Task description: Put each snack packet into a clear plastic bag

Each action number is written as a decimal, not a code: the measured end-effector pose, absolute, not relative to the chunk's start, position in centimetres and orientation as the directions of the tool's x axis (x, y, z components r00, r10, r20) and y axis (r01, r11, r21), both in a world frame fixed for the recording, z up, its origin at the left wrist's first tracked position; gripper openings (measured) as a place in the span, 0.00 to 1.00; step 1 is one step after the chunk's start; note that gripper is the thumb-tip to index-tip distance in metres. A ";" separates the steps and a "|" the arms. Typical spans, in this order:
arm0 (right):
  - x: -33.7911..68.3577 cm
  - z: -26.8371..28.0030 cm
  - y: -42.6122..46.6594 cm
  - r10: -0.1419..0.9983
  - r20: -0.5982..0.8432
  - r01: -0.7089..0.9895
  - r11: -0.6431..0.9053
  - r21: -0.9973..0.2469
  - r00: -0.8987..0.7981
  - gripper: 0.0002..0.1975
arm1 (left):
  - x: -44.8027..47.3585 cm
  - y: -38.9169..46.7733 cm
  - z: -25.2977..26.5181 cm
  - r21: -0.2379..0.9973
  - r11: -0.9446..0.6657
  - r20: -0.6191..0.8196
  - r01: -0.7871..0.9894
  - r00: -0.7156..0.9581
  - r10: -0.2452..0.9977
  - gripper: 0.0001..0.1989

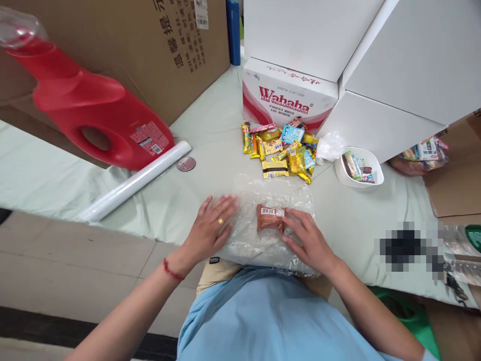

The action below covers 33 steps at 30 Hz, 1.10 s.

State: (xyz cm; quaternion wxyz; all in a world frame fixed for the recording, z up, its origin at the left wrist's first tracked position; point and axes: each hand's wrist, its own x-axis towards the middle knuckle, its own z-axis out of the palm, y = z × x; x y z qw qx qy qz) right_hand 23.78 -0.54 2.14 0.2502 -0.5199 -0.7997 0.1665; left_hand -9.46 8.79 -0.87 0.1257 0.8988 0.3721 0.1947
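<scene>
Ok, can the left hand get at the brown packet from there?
Probably yes: the left hand is left of the brown packet, with only clear plastic lying between; the right hand is at the other end.

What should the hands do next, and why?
Perhaps the left hand could fold the left edge of the clear plastic film over the brown packet. The packet lies uncovered on top of the film, the left hand is by that edge, and the fingers of the right hand are at the packet's right end.
</scene>
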 end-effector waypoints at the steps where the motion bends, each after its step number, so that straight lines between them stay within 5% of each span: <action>1: 24.8 2.6 -1.9 0.909 0.235 0.725 0.416 -0.549 -0.344 0.27 | -10.4 7.8 -0.6 0.385 -0.757 0.252 0.528 0.729 0.636 0.37; 6: 28.1 2.1 -7.8 0.895 0.150 0.706 0.426 -0.565 -0.421 0.32 | -13.1 3.6 -1.9 0.404 -0.825 0.194 0.395 0.844 0.500 0.31; 12: 28.0 -0.2 -7.6 0.911 0.170 0.688 0.397 -0.607 -0.376 0.13 | -12.4 4.2 -3.2 0.545 -0.688 0.168 0.479 0.741 0.650 0.15; 15: 28.5 1.6 -4.8 0.909 0.094 0.619 0.350 -0.703 -0.407 0.12 | -11.3 6.4 -1.1 0.639 -0.582 0.107 0.503 0.692 0.714 0.16; 19: 29.7 4.1 0.0 0.945 -0.028 0.653 0.204 -0.730 -0.326 0.16 | -9.2 10.3 1.0 0.620 -0.522 0.043 0.586 0.639 0.768 0.18; 22: 30.4 4.3 3.5 0.962 -0.156 0.728 0.058 -0.683 -0.223 0.16 | -8.1 13.5 0.5 0.577 -0.477 -0.008 0.664 0.588 0.809 0.18; 24: 30.8 4.1 5.2 0.954 -0.262 0.839 -0.022 -0.543 -0.145 0.15 | -8.4 14.9 -0.3 0.517 -0.441 -0.008 0.734 0.518 0.855 0.18; 28: 31.2 4.7 6.6 0.960 -0.277 0.956 -0.041 -0.291 -0.043 0.17 | -10.5 13.8 0.3 0.419 -0.335 0.218 0.844 0.265 0.939 0.21; 31: 30.3 5.4 7.6 0.975 -0.186 0.940 0.052 -0.338 -0.121 0.16 | -10.8 9.7 2.4 0.387 -0.308 0.536 0.869 0.060 0.842 0.15; 33: 28.9 5.4 8.9 0.967 -0.130 0.916 0.156 -0.370 -0.217 0.16 | -9.4 6.5 3.5 0.338 -0.450 0.637 0.827 0.152 0.756 0.15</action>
